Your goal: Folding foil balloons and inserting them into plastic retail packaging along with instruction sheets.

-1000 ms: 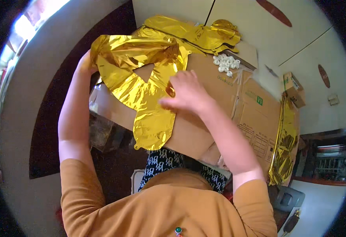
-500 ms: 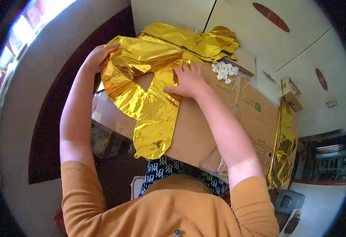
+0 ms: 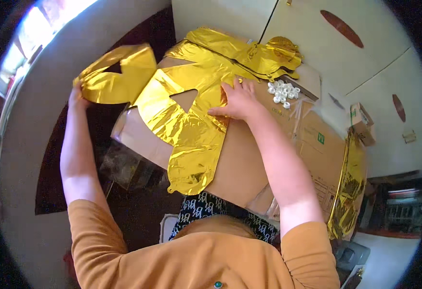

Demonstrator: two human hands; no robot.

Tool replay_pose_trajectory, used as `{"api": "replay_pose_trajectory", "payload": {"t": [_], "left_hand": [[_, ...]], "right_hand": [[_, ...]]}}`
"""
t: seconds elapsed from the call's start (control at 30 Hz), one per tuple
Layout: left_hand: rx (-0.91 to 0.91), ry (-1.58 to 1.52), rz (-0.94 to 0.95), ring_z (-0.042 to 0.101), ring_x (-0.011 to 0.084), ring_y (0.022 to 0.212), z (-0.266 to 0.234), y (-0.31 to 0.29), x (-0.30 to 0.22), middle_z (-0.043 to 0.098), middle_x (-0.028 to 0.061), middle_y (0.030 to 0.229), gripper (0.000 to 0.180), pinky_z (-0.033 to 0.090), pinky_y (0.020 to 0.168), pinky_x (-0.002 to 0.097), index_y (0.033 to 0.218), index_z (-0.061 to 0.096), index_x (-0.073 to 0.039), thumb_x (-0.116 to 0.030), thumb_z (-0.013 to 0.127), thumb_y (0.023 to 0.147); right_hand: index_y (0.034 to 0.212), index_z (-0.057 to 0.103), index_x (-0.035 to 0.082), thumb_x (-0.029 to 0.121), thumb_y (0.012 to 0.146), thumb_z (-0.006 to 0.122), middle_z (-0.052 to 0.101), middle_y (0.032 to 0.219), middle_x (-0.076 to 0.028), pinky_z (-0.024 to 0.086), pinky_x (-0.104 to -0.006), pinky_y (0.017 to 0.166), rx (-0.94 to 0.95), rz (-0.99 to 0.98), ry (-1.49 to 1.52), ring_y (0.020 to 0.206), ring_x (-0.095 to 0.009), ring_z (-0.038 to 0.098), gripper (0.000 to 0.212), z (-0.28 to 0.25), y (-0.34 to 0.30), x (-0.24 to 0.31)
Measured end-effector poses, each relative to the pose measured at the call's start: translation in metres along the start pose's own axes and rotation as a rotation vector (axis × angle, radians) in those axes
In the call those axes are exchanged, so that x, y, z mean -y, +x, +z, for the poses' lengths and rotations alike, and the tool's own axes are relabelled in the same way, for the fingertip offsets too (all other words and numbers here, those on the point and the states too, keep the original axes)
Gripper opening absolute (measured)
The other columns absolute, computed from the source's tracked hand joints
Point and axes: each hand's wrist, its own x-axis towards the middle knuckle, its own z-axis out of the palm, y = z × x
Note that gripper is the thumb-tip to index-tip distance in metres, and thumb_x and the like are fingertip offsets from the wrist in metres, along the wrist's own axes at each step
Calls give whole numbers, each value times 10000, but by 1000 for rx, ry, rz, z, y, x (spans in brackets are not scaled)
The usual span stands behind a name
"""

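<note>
A flat, uninflated gold foil balloon (image 3: 184,161) lies across a cardboard box, a roughly triangular hole in its middle and a small tab at its near end. My left hand (image 3: 78,96) is closed on the outer edge of a gold foil section (image 3: 129,82) with its own hole, stretched out past the box's left side. Whether this section is part of the same balloon or a second one, I cannot tell. My right hand (image 3: 240,102) rests on the balloon's right edge with fingers spread, a gold ring on one finger.
More flat gold foil balloons (image 3: 220,45) are piled at the far edge of the cardboard box (image 3: 249,159). Small white plastic rings (image 3: 283,91) sit in a heap right of them. A folded gold foil piece (image 3: 348,188) and a small carton (image 3: 362,124) are at the right.
My left hand has moved left and toward me, pulling a foil section out flat beyond the box. My right hand stays on the balloon. The view has shifted slightly.
</note>
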Motion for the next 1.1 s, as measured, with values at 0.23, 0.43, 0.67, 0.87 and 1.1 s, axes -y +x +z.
{"api": "replay_pose_trajectory", "payload": {"t": [0.23, 0.43, 0.67, 0.87, 1.1], "left_hand": [[-608, -321, 512, 631, 309, 1094, -160, -73, -94, 612, 149, 1235, 523, 534, 948, 463, 1303, 537, -20, -422, 450, 980], [-524, 174, 1091, 625, 310, 1054, -59, -246, -144, 601, 154, 1199, 467, 559, 864, 438, 1310, 503, -53, -334, 588, 947], [-462, 997, 1095, 640, 275, 955, -42, -253, -156, 640, 141, 1122, 406, 551, 786, 404, 1271, 561, -44, -276, 607, 940], [-525, 1082, 1270, 653, 245, 870, -14, -311, -121, 672, 129, 1056, 358, 545, 719, 374, 1237, 611, -37, -227, 623, 934], [862, 532, 739, 646, 102, 779, 150, -543, 73, 707, 83, 863, 189, 511, 600, 257, 1055, 713, 9, -81, 690, 891]], "right_hand": [[1465, 415, 97, 789, 654, 681, 301, 1530, -307, 125, -567, 1187, 23, -12, 20, 1435, -492, 244, 1099, 3, 4, -5], [1482, 397, 120, 797, 653, 674, 269, 1558, -279, 137, -556, 1186, -8, -7, 52, 1461, -462, 200, 1106, 8, 6, -4], [1540, 309, 164, 821, 653, 652, 200, 1597, -249, 132, -549, 1191, 31, 9, 55, 1488, -402, 176, 1156, 11, 9, 6], [1515, 356, 119, 780, 721, 640, 281, 1562, -252, 242, -491, 1171, -194, 29, 200, 1456, -378, 274, 1071, 16, 2, -13], [1333, 562, 26, 794, 865, 431, 639, 1226, -196, 488, -401, 961, -20, 32, 1697, 1115, -287, 629, 910, 18, -159, -57]]}}
